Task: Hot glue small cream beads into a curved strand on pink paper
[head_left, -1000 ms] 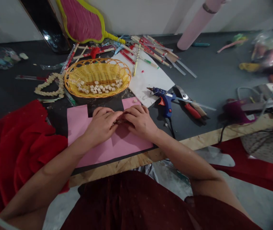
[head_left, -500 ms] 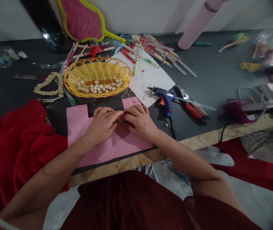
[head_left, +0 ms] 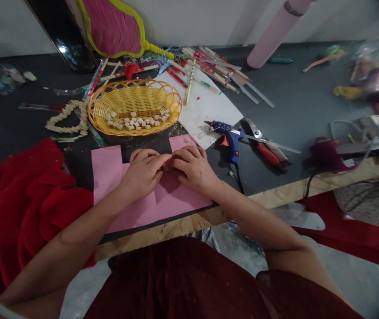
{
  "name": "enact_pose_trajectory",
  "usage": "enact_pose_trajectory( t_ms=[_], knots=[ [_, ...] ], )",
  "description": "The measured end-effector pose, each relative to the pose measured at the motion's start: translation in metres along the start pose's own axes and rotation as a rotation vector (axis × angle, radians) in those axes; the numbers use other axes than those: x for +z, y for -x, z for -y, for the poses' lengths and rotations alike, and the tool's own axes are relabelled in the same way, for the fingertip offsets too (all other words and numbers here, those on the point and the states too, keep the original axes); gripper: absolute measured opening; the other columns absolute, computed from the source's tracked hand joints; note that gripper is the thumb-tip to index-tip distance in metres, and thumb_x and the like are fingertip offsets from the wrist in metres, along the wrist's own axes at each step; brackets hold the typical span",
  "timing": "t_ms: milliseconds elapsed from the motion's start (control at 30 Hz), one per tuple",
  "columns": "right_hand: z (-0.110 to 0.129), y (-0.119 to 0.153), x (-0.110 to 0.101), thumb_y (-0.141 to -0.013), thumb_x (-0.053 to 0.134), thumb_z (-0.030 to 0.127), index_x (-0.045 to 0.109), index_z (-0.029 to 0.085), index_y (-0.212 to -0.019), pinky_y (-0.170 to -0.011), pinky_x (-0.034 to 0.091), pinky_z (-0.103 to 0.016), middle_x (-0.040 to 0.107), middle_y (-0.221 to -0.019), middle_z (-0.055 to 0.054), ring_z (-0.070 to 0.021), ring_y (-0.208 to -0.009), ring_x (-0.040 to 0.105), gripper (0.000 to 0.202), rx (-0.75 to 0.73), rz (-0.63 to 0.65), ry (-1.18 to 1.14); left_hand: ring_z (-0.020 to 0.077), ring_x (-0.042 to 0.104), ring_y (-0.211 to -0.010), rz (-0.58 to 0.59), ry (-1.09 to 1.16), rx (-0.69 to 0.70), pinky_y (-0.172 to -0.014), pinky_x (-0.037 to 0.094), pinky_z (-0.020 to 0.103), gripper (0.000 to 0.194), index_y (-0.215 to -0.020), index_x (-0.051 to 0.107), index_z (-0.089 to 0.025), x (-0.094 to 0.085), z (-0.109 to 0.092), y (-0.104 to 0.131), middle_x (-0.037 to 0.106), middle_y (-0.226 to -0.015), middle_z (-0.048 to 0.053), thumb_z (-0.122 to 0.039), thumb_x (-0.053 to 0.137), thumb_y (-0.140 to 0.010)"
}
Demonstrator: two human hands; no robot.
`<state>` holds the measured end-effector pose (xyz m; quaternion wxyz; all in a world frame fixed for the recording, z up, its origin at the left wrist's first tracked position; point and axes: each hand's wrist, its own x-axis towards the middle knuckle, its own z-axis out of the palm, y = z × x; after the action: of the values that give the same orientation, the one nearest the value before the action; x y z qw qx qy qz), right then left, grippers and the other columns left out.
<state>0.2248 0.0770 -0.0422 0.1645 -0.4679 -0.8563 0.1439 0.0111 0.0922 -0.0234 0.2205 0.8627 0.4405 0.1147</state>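
My left hand (head_left: pixel 143 174) and my right hand (head_left: pixel 192 168) meet fingertip to fingertip over a sheet of pink paper (head_left: pixel 136 212). The fingers of both are bent and closed around something small and brownish, mostly hidden beneath them, so its kind does not show. Just beyond the hands stands a yellow wicker basket (head_left: pixel 136 95) with small pale cubes (head_left: pixel 139 122) in it. A heart-shaped frame (head_left: pixel 67 117) made of similar pale pieces lies left of the basket. To the right of my right hand rests a blue glue gun (head_left: pixel 232 142) with a clear glue stick in it.
Red-handled pliers (head_left: pixel 264 150) lie right of the glue gun. Red cloth (head_left: pixel 36 208) covers the table's left front. Wrapped sticks (head_left: pixel 206 66) are heaped at the back on white paper (head_left: pixel 206 115). A pink bottle (head_left: pixel 272 37) and a phone (head_left: pixel 65 40) stand near the wall.
Both hands stay in the same place over the pink paper with almost no visible movement. The view has shifted very slightly.
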Motion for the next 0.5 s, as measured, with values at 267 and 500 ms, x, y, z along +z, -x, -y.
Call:
enact_pose_trajectory(
  t_ms=[267,500],
  knots=[
    [0.000,0.000,0.000,-0.093,0.062,0.021,0.074,0.026,-0.109,-0.102,0.032,-0.047,0.070,-0.128,-0.006,-0.0279,-0.121,0.051,0.021,-0.008,-0.012,-0.007,0.0279,0.063,-0.108,-0.005,0.041,0.003,-0.097,0.044,0.046,0.025,-0.112,0.073,-0.022,-0.020,0.005,0.003,0.076,-0.112,0.008,-0.029,0.055,-0.096],
    [0.001,0.000,0.000,-0.098,0.060,0.026,0.074,0.028,-0.110,-0.101,0.032,-0.045,0.072,-0.125,-0.004,-0.0259,-0.119,0.053,0.019,-0.022,-0.060,-0.014,0.0270,0.063,-0.101,0.031,-0.062,-0.054,-0.092,0.042,0.046,0.020,-0.099,0.075,-0.024,-0.018,0.010,0.007,0.075,-0.102,0.006,-0.034,0.058,-0.097]
  ],
)
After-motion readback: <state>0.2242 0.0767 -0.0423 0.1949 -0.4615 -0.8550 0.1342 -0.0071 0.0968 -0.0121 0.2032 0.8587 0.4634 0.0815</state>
